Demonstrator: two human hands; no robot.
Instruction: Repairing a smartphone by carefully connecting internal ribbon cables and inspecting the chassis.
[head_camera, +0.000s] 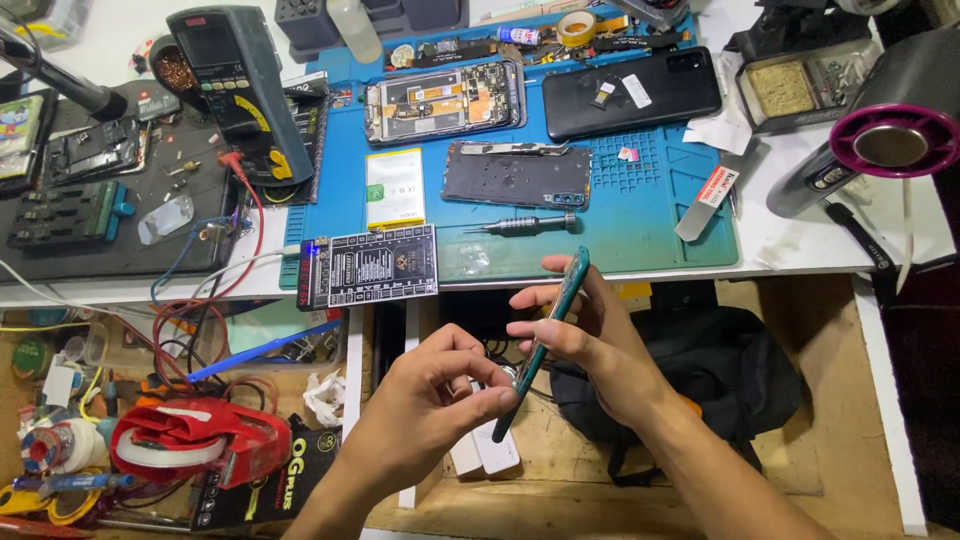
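Two hands meet below the front edge of the table (800, 255), and from my remote seat I see both gripping one thing: a teal phone (545, 335), held edge-on and tilted so that its top end rises just above the table edge and its lower end points down toward the open drawer (560, 470). My right hand (590, 345) holds the phone around its middle, fingers curled along the far side and thumb on the near side. My left hand (430, 400) is bunched, with the fingertips pressed together at the lower end of the phone; I cannot tell whether they pinch the phone itself or a small part against it.

On the blue mat (640, 215) above the hands lies a screwdriver (525, 225), pointing left, just beyond the phone's top end. Behind it rests a dark grey plate (515, 175), and beside that a white battery (394, 187) with a green stripe. Farther back lie an opened phone (445, 98) showing its inner boards and a black back cover (630, 92). A black board (372, 265) covered in small print sits at the mat's near left corner, touching the edge. A meter (240, 90) leans at the left, with a red lead running from it. A red tape dispenser (200, 440) lies in the cluttered drawer at lower left, well apart from the hands. A black bag (720, 375) sits under the table, behind my right forearm.
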